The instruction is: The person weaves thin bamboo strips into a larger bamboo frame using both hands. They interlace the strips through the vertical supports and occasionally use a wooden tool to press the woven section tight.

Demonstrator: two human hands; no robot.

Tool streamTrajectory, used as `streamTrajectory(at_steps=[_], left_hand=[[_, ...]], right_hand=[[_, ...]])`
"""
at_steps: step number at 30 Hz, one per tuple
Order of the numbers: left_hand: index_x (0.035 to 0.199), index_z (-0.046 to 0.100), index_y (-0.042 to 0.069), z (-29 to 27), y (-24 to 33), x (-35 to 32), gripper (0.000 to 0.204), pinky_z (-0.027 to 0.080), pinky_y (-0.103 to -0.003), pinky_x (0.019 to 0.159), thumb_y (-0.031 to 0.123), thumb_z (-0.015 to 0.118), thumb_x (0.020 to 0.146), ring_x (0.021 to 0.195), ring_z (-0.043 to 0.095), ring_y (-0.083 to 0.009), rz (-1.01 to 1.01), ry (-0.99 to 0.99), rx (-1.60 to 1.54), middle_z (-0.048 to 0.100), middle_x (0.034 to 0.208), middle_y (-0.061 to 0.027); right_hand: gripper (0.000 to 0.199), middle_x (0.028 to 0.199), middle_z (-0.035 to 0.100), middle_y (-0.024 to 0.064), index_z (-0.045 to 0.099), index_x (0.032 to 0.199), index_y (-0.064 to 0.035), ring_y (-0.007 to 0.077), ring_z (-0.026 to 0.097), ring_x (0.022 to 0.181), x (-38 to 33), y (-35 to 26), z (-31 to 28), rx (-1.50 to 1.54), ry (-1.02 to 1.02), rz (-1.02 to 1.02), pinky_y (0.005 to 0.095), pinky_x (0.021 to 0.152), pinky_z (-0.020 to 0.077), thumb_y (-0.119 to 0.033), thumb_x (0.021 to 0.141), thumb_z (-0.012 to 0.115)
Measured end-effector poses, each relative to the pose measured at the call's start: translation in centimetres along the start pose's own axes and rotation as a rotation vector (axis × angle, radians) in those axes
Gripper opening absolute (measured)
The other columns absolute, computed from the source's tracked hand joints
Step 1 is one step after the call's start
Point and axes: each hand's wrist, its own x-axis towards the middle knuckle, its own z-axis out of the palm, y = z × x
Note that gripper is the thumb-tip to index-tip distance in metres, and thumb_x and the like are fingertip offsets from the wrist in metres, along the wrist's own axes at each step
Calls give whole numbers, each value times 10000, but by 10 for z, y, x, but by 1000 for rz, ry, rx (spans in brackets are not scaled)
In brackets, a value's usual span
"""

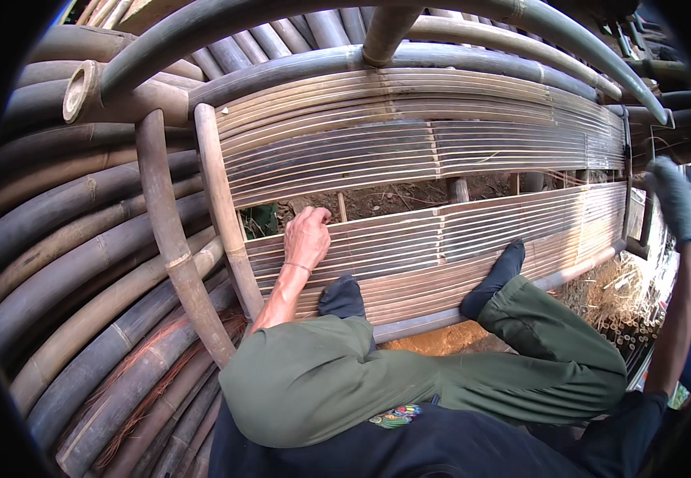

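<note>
My bare left hand [307, 237] rests at the near edge of the gap in the slatted bamboo seat, its fingers curled in. What they hold, if anything, is hidden. Thin bamboo slats [393, 247] run lengthwise in two bands, with an open strip between them. Over by the right end of the bamboo frame [576, 72], my right hand [672, 199] is raised in a grey glove. Its fingers look closed, and a thin dark line rises beside it; I cannot make out what it is. My feet in dark socks [341, 296] press on the near slats.
Thick bamboo poles [82, 263] lie stacked along the left and behind the frame. Two upright bamboo posts [230, 207] stand at its left end. Pale shavings [612, 291] and small cut bamboo ends [636, 331] lie at the right. Soil [401, 199] shows through the gap.
</note>
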Motion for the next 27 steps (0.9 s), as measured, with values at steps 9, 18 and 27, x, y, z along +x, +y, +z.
streamTrajectory(at_steps=[9,18,27], left_hand=[[1065,710,72,-3,-12,25,281,532,-466,866,113,500,884,980,667,-409,-191,-260,-40,698,986,-241],[1004,698,114,23,-10,4,200,431,-451,899,164,529,910,1007,615,-314,-4,-104,28,639,957,-124],[888,689,93,18,-17,-13,318,331,-461,850,338,515,992,924,503,-288,56,-6,184,544,928,-98]], right_hand=[[407,1170,614,155,609,1202,-100,335,589,1075,-24,-355,244,285,-45,-508,449,953,474,-250,833,692],[154,827,625,75,683,851,-109,268,603,863,-18,-351,262,124,-6,-774,423,818,467,-256,806,668],[99,748,632,82,672,757,-117,248,630,752,-8,-342,280,-137,35,-584,410,695,476,-176,801,605]])
